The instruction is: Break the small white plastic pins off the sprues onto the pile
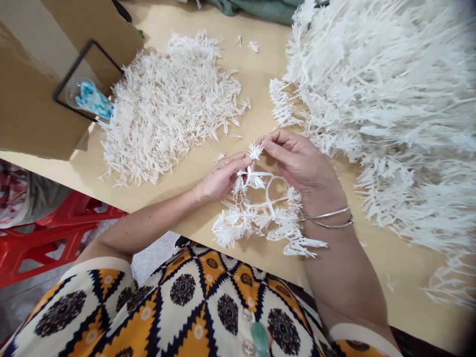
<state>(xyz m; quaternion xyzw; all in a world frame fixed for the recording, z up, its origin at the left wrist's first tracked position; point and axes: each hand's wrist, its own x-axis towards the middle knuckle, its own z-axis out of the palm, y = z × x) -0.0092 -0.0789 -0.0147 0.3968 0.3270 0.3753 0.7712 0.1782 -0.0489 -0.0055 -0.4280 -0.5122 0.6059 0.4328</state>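
Note:
My left hand [227,174] is closed, with thumb and fingers pinching a white plastic sprig frame [269,202] near its top end. The frame is a branching runner with spiky tufts, and it hangs down over the table's near edge area. My right hand [297,157] is closed too, its thumb and forefinger pinched at a small spiky white sprig [255,150] between the two hands. Whether that sprig is still joined to the frame, I cannot tell. Part of the frame is hidden behind my right wrist.
To the left lies a heap of small loose white sprigs [167,109]. A much larger pile of white sprig frames [386,99] covers the right side. A cardboard box [52,64] stands at the left, with a clear cup [89,98] in a black holder. Red stools [48,238] are below.

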